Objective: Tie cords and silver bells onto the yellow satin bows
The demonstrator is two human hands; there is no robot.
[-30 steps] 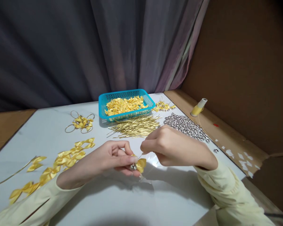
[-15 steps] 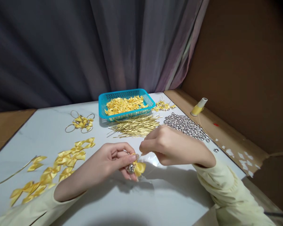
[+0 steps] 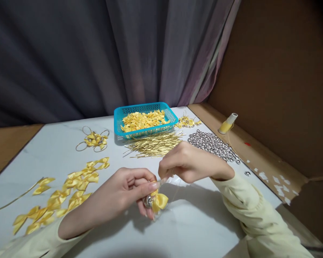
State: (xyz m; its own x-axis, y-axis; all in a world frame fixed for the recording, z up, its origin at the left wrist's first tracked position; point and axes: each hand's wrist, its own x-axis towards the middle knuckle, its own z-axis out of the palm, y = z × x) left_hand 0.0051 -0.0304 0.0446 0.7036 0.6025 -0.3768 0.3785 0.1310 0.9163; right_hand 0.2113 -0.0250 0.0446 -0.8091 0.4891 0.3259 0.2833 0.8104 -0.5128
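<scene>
Above the white tabletop (image 3: 199, 229), the left hand (image 3: 125, 188) pinched a yellow satin bow (image 3: 160, 202) and a silver bead (image 3: 148, 201), while just beside it the right hand (image 3: 184, 163) held its fingertips together (what they gripped was hidden). Gold twist ties (image 3: 154, 145) lay beyond.

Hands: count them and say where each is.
2: the left hand, front and centre, holding a yellow bow; the right hand, beside it, in front of the gold wires.

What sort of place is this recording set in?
Probably a small craft workspace, perhaps at home: a blue basket of yellow bows, a pile of silver bells or beads and a thread spool, with a curtain behind.
</scene>
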